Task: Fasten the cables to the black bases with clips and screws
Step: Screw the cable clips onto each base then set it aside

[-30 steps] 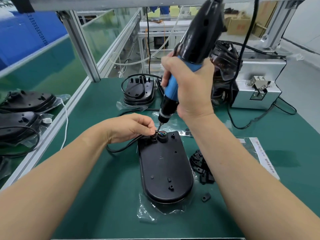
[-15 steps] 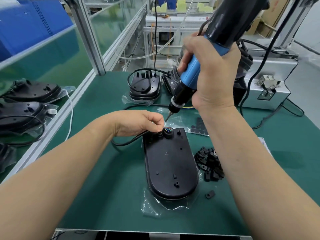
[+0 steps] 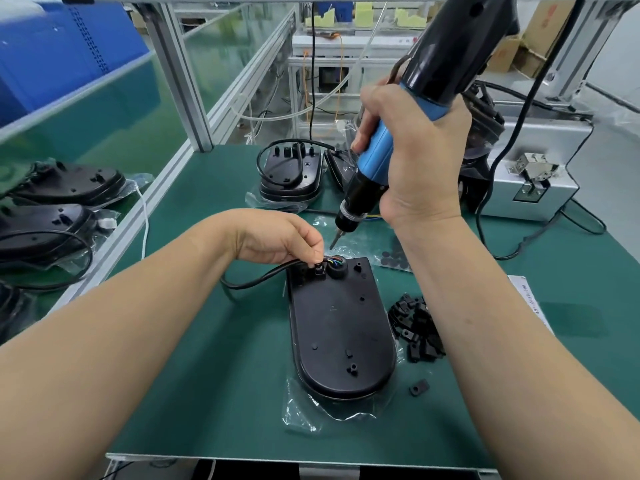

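A black oval base [image 3: 341,332] lies on a plastic bag in the middle of the green mat. A black cable [image 3: 258,278] runs in from the left to the base's far end, where coloured wires show. My left hand [image 3: 277,239] pinches a small black clip [image 3: 318,270] down over the cable there. My right hand [image 3: 414,157] grips a blue and black electric screwdriver [image 3: 375,161], tilted, with its bit tip hanging a little above and behind the clip.
Several loose black clips [image 3: 417,327] lie right of the base, one apart [image 3: 419,388] nearer me. A stack of bases with a cable [image 3: 289,174] stands at the back. A metal screw feeder [image 3: 530,174] sits back right. More bases [image 3: 52,209] lie on the left shelf.
The screwdriver tip has lifted off the clip and drawn back and up. My left hand stays on the clip and cable. The view has moved closer.
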Motion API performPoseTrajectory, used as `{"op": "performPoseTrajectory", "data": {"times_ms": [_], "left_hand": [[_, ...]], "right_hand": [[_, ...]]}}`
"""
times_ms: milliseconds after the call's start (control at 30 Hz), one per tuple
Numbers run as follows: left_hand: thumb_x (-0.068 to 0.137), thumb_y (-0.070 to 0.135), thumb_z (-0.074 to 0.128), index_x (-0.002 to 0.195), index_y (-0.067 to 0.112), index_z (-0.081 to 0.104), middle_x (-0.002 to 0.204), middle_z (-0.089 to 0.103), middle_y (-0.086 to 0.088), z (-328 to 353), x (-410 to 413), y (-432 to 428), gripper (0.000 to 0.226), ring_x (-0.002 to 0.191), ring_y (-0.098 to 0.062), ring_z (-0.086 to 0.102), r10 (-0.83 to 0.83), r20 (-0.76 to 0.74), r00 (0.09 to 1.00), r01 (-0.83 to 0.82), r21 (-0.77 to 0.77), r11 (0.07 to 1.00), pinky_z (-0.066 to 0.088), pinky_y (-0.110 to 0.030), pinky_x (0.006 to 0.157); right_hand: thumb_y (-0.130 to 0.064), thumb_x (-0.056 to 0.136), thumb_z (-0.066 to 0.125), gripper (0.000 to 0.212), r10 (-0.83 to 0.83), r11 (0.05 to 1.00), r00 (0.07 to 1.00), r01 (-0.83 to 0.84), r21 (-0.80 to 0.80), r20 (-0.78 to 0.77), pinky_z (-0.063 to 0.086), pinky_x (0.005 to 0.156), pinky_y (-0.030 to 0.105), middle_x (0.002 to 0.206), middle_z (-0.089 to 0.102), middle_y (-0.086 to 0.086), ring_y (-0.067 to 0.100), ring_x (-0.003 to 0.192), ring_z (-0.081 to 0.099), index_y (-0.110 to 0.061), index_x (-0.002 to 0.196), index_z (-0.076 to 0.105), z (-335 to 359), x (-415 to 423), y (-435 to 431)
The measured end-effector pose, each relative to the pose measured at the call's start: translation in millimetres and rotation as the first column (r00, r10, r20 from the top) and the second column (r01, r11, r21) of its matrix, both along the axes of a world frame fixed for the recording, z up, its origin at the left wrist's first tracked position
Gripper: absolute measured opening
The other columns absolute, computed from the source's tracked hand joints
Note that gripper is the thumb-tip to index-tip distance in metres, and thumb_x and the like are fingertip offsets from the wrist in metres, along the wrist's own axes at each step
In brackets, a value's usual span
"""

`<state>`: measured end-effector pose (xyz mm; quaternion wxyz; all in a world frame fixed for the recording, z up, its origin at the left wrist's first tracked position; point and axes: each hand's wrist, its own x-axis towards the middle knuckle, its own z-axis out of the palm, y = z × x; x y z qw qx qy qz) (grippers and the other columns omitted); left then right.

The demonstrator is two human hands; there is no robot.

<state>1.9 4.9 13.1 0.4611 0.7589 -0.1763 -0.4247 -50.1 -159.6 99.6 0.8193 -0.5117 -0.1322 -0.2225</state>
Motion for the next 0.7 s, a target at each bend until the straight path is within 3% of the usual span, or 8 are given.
{"op": "performPoseTrajectory", "data": {"times_ms": [367, 567, 700], "left_hand": [[0.089, -0.006, 0.056, 0.075, 0.008, 0.06, 0.078, 0.057, -0.002, 7.1, 1.8, -2.1, 0.02, 0.075, -0.008, 0.051, -0.044, 0.028, 0.999, 0.041, 0.09, 0.995, 0.038, -0.019, 0.076], [0.091, -0.003, 0.056, 0.076, 0.009, 0.059, 0.074, 0.059, 0.003, 3.9, -0.3, 1.1, 0.02, 0.068, -0.001, 0.053, -0.056, 0.03, 0.998, 0.054, 0.061, 0.997, 0.041, -0.01, 0.067], [0.091, -0.001, 0.058, 0.077, 0.012, 0.059, 0.075, 0.058, 0.004, -2.5, -0.5, 2.5, 0.019, 0.076, -0.008, 0.048, -0.012, 0.041, 0.999, 0.009, 0.067, 0.998, 0.035, -0.023, 0.079]], "right_hand": [[0.002, 0.073, 0.064, 0.015, 0.007, 1.0, 0.999, -0.006, 0.017, -0.033, 0.042, 0.05, 0.03, 0.062, 0.047, 0.011, 0.023, 0.05, 0.044, -0.004, 0.071, 0.051, 1.3, 0.8, -3.7], [0.002, 0.074, 0.063, 0.019, 0.01, 1.0, 0.999, -0.008, 0.03, -0.053, 0.041, 0.05, 0.029, 0.057, 0.046, 0.009, 0.023, 0.047, 0.043, -0.007, 0.067, 0.048, -0.4, 3.8, -5.1], [0.003, 0.076, 0.063, 0.016, 0.034, 0.999, 0.999, -0.034, -0.021, -0.039, 0.041, 0.05, 0.029, 0.056, 0.046, 0.01, 0.023, 0.047, 0.044, -0.005, 0.068, 0.051, -3.4, 1.7, -0.1]]}}
